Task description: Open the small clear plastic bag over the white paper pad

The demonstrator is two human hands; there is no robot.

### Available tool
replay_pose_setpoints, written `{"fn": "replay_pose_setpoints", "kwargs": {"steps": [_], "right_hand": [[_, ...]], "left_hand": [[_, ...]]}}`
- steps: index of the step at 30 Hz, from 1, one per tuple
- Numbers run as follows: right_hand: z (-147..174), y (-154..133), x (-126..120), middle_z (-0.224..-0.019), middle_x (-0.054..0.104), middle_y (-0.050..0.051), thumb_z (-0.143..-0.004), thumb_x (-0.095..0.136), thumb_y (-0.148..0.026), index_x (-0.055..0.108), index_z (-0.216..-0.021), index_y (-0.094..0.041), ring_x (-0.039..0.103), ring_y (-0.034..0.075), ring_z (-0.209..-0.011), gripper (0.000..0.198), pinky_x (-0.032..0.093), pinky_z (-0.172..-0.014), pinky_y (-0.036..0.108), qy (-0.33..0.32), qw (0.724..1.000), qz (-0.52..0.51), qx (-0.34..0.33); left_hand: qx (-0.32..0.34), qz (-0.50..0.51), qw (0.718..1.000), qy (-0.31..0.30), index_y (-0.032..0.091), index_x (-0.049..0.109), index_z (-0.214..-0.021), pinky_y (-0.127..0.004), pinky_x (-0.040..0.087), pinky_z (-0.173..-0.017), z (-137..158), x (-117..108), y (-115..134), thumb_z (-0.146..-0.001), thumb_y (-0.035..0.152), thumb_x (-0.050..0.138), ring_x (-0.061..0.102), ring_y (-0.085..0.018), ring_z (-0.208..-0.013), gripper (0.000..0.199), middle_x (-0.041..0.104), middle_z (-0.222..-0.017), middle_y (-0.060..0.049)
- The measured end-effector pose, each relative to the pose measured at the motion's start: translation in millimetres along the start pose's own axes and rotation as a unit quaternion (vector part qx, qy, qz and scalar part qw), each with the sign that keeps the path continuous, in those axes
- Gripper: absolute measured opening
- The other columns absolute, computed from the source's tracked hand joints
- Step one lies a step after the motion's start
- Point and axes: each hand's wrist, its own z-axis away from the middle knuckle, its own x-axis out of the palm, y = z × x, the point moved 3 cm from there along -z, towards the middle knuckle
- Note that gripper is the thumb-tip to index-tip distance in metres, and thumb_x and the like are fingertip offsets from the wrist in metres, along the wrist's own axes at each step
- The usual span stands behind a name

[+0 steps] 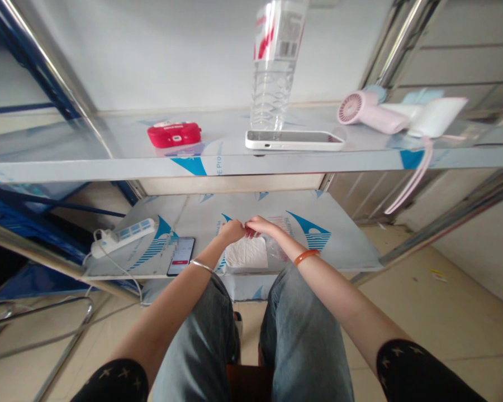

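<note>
- A steel shelf [109,151] with film-wrapped tiers stands against a pale wall [159,50]
- Beige tiled floor [436,301] lies below in soft daylight
- Blue metal frame [8,33] at left

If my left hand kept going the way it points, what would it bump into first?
Your left hand points rightward at your right hand, and they already meet at the fingertips, above the white tissue pack. Depth is hard to judge.

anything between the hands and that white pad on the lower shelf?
Nothing visible. The left hand and right hand meet just above the white pad, fingertips together. The phone lies off to the left, apart.
</note>
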Motion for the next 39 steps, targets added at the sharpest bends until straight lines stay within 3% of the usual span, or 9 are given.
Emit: {"fn": "replay_pose_setpoints", "kwargs": {"steps": [4,8,12,14,18,20,22,30,39], "right_hand": [[1.0,-2.3,1.2,-0.055,0.066,0.005,-0.084,0.048,-0.020,0.062,-0.058,-0.012,0.054,0.009,-0.043,0.030,0.042,-0.048,0.018,-0.008,1.000,-0.005,-0.012],[4.6,-5.2,4.0,-0.060,0.067,0.005,-0.085,0.046,-0.020,0.061,-0.064,-0.012,0.055,0.009,-0.044,0.027,0.041,-0.048,0.018,-0.020,0.999,-0.041,-0.009],[11.4,-9.1,6.3,-0.067,0.067,0.004,-0.089,0.041,-0.030,0.058,-0.080,-0.016,0.058,0.012,-0.047,0.024,0.045,-0.051,0.021,-0.058,0.985,-0.157,0.033],[13.4,-10.0,6.1,-0.067,0.066,0.004,-0.091,0.034,-0.037,0.054,-0.087,-0.018,0.061,0.014,-0.050,0.028,0.048,-0.055,0.026,-0.068,0.959,-0.266,0.071],[10.4,-11.0,5.1,-0.061,0.059,0.004,-0.093,0.026,-0.045,0.048,-0.085,-0.019,0.061,0.017,-0.055,0.035,0.052,-0.061,0.031,-0.047,0.870,-0.473,0.134],[6.7,-11.5,5.7,-0.061,0.055,0.003,-0.093,0.027,-0.048,0.046,-0.082,-0.019,0.060,0.017,-0.057,0.037,0.052,-0.061,0.030,-0.036,0.833,-0.531,0.151],[2.9,-12.3,6.1,-0.061,0.053,0.002,-0.093,0.029,-0.050,0.046,-0.081,-0.018,0.058,0.017,-0.057,0.038,0.052,-0.060,0.028,-0.027,0.815,-0.559,0.152],[0.4,-24.7,2.0,-0.057,0.051,-0.001,-0.093,0.039,-0.049,0.048,-0.074,-0.018,0.051,0.012,-0.051,0.037,0.047,-0.055,0.021,-0.001,0.814,-0.570,0.111],[7.2,-43.8,0.1,-0.062,0.057,-0.002,-0.091,0.052,-0.044,0.050,-0.078,-0.019,0.056,0.010,-0.053,0.028,0.048,-0.055,0.020,-0.018,0.793,-0.606,0.052]], "left_hand": [[-0.025,-0.001,0.999,0.024,0.020,0.069,-0.100,-0.043,0.040,-0.095,2.2,-5.3,-2.3,-0.084,0.028,0.051,0.059,-0.027,-0.109,0.025,0.067,-0.109,-0.012],[-0.039,0.021,0.998,0.053,0.025,0.063,-0.116,-0.037,0.041,-0.095,3.8,-11.4,-4.0,-0.079,0.024,0.058,0.056,-0.025,-0.114,0.037,0.064,-0.119,-0.009],[-0.036,0.047,0.993,0.103,0.023,0.064,-0.117,-0.033,0.041,-0.095,6.0,-19.6,-1.8,-0.077,0.018,0.059,0.057,-0.024,-0.113,0.041,0.065,-0.117,-0.009],[-0.033,0.071,0.989,0.126,0.022,0.064,-0.118,-0.033,0.041,-0.096,6.5,-22.5,-1.5,-0.075,0.015,0.059,0.057,-0.024,-0.113,0.043,0.064,-0.119,-0.010],[0.001,0.150,0.975,0.163,0.019,0.062,-0.121,-0.028,0.042,-0.096,3.6,-23.1,-1.8,-0.073,0.010,0.058,0.059,-0.021,-0.109,0.049,0.065,-0.119,-0.008],[0.029,0.185,0.966,0.180,0.019,0.062,-0.122,-0.025,0.041,-0.098,0.7,-21.8,-1.1,-0.073,0.008,0.057,0.058,-0.019,-0.111,0.050,0.063,-0.121,-0.006],[0.051,0.202,0.959,0.194,0.020,0.063,-0.120,-0.023,0.038,-0.102,-2.2,-20.6,0.3,-0.073,0.005,0.055,0.055,-0.017,-0.116,0.050,0.061,-0.125,-0.004],[0.045,0.243,0.942,0.228,0.017,0.072,-0.097,-0.022,0.040,-0.100,-5.6,-28.0,9.7,-0.074,-0.001,0.044,0.056,-0.016,-0.115,0.041,0.063,-0.122,-0.005],[-0.051,0.320,0.905,0.274,0.017,0.073,-0.086,-0.022,0.046,-0.089,-2.4,-42.0,4.2,-0.072,0.001,0.043,0.064,-0.016,-0.096,0.036,0.072,-0.098,-0.003]]}}
